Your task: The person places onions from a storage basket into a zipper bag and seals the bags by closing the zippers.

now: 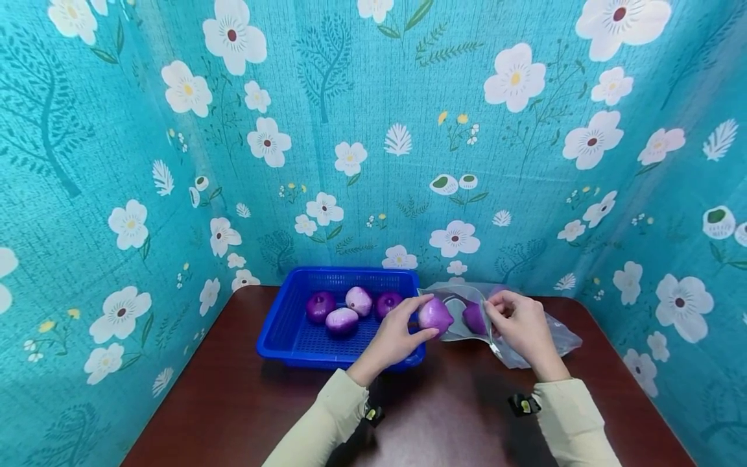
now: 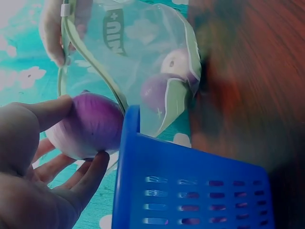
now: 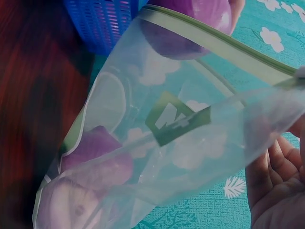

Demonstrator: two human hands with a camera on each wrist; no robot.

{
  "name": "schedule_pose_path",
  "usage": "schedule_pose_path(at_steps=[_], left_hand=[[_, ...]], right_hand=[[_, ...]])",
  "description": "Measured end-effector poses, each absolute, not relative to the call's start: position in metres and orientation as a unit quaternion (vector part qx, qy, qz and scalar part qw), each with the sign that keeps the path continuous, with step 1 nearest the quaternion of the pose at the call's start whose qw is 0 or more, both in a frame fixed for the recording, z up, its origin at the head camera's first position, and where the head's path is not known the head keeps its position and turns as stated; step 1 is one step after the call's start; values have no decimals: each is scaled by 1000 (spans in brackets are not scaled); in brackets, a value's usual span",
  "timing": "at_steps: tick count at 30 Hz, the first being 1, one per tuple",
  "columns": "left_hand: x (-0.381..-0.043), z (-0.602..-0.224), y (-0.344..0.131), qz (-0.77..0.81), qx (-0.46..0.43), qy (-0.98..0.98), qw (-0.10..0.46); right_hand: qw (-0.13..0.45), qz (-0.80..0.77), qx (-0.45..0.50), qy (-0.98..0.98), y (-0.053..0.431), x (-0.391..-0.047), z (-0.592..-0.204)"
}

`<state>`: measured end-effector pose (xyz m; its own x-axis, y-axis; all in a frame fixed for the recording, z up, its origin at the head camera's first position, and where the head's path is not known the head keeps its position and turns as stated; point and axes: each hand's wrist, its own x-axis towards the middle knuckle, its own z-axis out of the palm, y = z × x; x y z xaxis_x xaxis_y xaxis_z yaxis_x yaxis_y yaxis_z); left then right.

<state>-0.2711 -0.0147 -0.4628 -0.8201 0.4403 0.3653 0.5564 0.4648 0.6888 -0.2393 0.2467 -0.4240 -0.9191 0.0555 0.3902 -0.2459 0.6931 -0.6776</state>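
Observation:
My left hand (image 1: 390, 338) grips a purple onion (image 1: 434, 316) between thumb and fingers, at the mouth of a clear zip bag (image 1: 565, 334). In the right wrist view the lower part of this onion shows through the film, just inside the zip edge (image 3: 248, 55). My right hand (image 1: 521, 325) pinches the bag's rim and keeps its mouth apart. Down in the bag lie a purple onion (image 2: 158, 91) and a paler one (image 2: 172, 64) beside it. Left of the bag stands a blue plastic basket (image 1: 271, 337), its right wall close by my left hand.
Several purple and white onions (image 1: 342, 320) sit in the basket. Basket and bag are on a dark red-brown table (image 1: 233, 402). A turquoise flowered cloth (image 1: 373, 214) rises behind the table and along both sides.

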Motion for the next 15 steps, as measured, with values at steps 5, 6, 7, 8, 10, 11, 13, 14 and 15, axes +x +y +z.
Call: schedule_pose_path(at_steps=[5,6,7,8,10,11,13,14,15], left_hand=[[-275,-468,-13,-425,-298,-853,63],[-275,-468,-13,-429,-299,-850,60],[-275,-469,-13,-433,-301,-848,58],[-276,-469,-13,-437,-303,-845,55],[-276,-469,-12,-444,-305,-841,48],[-276,-469,-12,-446,-305,-840,45],[-275,-469,-12,-444,-302,-843,39],[-274,-468,-12,-443,-300,-844,35],[-273,-468,-12,-441,-298,-846,31]], right_hand=[[194,394,55,-897,247,-240,-425],[195,393,56,-897,247,-240,-424],[197,392,57,-897,247,-240,-424],[198,391,58,-897,247,-241,-424],[199,390,57,-897,248,-241,-423],[199,389,56,-898,248,-241,-422],[199,388,54,-898,248,-240,-422],[199,388,52,-899,248,-240,-421],[200,387,51,-899,248,-240,-421]])
